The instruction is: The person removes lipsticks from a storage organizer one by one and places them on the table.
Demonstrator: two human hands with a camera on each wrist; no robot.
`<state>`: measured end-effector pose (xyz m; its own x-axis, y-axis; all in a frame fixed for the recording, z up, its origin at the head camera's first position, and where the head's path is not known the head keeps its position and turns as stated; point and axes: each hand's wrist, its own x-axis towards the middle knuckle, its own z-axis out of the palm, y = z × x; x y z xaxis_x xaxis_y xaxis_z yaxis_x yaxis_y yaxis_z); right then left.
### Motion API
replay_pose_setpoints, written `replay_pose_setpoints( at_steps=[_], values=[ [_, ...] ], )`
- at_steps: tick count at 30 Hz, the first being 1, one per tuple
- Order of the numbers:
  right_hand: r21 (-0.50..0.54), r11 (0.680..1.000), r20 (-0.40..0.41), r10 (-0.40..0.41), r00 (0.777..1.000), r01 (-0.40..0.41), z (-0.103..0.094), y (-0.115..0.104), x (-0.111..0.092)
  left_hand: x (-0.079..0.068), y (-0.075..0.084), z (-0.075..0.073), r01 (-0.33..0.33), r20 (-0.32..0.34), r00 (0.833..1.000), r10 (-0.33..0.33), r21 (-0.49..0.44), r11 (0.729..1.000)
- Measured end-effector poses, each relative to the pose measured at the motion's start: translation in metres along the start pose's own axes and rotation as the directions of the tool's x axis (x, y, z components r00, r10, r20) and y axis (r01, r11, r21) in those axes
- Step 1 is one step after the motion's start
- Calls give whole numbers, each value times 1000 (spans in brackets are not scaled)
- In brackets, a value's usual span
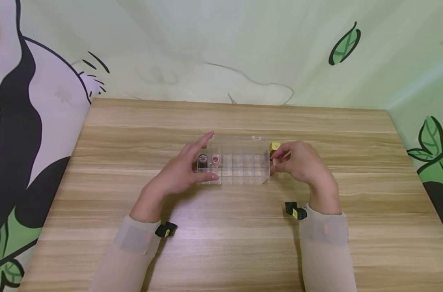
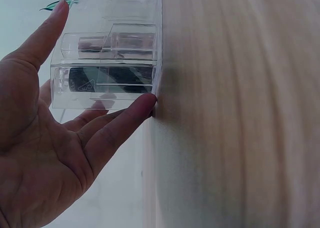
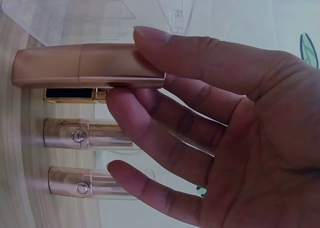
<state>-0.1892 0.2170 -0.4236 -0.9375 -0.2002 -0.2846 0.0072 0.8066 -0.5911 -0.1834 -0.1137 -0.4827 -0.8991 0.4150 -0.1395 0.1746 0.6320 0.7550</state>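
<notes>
A clear plastic organizer (image 1: 237, 170) with several compartments stands on the table. Its two leftmost compartments hold a black lipstick tube (image 1: 203, 161) and a clear-and-pink lipstick tube (image 1: 216, 160). My left hand (image 1: 181, 168) spans the organizer's left end, thumb along the front and fingers extended toward the back, fingertips against the plastic in the left wrist view. Just right of the organizer, my right hand (image 1: 298, 162) pinches a rose-gold lipstick tube (image 3: 50, 67) between thumb and forefinger. The other right fingers are loosely bent below it in the right wrist view.
A gold-topped tube (image 1: 275, 146) stands behind my right fingertips. In the right wrist view, a black-and-gold tube (image 3: 70, 94) and two pinkish tubes with ring emblems, one (image 3: 62, 134) nearer the middle, line up beyond the hand. A painted wall (image 1: 221, 52) borders the table's far edge.
</notes>
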Motion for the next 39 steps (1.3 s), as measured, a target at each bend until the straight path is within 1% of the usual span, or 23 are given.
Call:
replay_pose_setpoints(
  at_steps=[5, 11, 19, 31, 39],
  values=[
    [-1, 1000, 3, -7, 1000, 7, 1, 1, 0, 1, -1, 1, -5, -1, 1000, 5, -2, 1000],
    [1, 1000, 10, 8, 1000, -8, 0, -1, -1, 1, -1, 0, -1, 1, 1000, 1, -5, 1000],
    [-2, 1000, -10, 13, 1000, -13, -4, -5, -6, 1, -1, 0, 2, 2, 1000, -2, -7, 1000],
    [3, 1000, -80, 8, 997, -8, -7, -9, -11, -1, 0, 0, 21, 7, 1000, -21, -6, 1000],
    [4, 999, -132, -41, 990, 42, -5, -16, -12, -1, 1, 0, 10, 2, 1000, -10, -3, 1000]
  ],
)
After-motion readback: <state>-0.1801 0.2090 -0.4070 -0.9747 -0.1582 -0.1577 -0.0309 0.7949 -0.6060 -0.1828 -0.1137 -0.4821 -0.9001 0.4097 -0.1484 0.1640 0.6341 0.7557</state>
